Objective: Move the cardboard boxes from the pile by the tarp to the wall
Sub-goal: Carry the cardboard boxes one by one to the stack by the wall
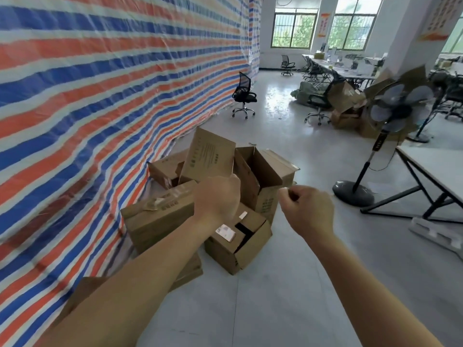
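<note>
Filling the left half of the frame, a red, blue and white striped tarp [100, 96] hangs down to the floor. The pile of cardboard boxes [265, 204] lies at its foot, at centre frame, touching its lower edge. The taped box [155, 216] at the pile's left carries dark print, too blurred to read. So does the flattened carton [210, 154] that leans upright behind it. Lower in the pile, a half-open box bears a white shipping label [225, 232], also illegible.

The left hand [216, 196] is over the middle of the pile, seen from the back with its fingers curled. Its thumb is close to a flap of the open box [258, 176], but whether it grips that flap cannot be told. The right hand [308, 209] is just right of the pile, curled into a loose fist with nothing visible in it.

A black office chair [244, 96] stands beside the tarp, beyond the pile. At upper right a second heap of cardboard [348, 101] lies behind a pedestal fan [398, 108]. A white folding table [436, 166] juts in from the right edge. The red posters [324, 25] by the windows are unreadable.
</note>
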The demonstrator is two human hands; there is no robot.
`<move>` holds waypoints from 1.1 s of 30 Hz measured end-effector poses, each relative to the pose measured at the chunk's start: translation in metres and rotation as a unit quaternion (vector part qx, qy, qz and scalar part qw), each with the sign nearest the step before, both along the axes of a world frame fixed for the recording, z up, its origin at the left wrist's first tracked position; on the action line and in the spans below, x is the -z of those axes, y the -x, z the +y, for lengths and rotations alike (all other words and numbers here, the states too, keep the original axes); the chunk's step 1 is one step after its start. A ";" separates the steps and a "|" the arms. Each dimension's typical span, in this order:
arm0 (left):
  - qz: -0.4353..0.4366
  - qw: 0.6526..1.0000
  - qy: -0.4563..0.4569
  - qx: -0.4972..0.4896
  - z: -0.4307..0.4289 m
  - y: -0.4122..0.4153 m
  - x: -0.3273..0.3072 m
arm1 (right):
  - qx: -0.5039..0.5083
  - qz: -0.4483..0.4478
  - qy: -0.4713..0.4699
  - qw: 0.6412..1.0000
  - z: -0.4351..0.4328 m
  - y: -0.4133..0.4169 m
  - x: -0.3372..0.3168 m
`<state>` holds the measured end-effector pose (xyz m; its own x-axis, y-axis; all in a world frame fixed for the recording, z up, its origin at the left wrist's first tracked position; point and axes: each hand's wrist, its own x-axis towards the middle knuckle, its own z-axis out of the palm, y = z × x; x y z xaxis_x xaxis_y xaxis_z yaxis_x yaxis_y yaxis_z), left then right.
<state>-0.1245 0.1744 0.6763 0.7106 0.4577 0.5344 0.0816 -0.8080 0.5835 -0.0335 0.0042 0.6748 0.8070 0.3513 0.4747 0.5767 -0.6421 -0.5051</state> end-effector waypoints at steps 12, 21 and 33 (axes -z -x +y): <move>0.060 0.995 0.075 0.007 0.156 -0.245 0.032 | 0.021 0.027 0.022 0.999 0.144 -0.249 0.034; 0.178 0.974 0.105 -0.090 0.228 -0.391 0.112 | -0.020 0.139 0.072 0.987 0.219 -0.416 0.140; 0.365 0.853 0.310 -0.209 0.319 -0.482 0.307 | -0.104 0.311 0.217 0.919 0.320 -0.525 0.315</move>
